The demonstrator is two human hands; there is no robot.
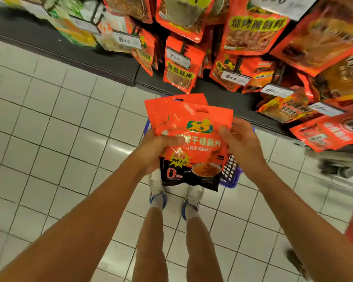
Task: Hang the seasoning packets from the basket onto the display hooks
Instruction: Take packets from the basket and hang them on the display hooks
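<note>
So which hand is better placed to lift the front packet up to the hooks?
Probably the right hand: it holds the front packet by its edge, on the side where the hanging packets are. The left hand grips the whole stack.

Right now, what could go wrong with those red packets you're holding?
The left hand and right hand grip several stacked seasoning packets at once, so one might slide out and drop towards the blue basket or the floor. The display hooks look crowded, so hanging could knock others loose.
</note>
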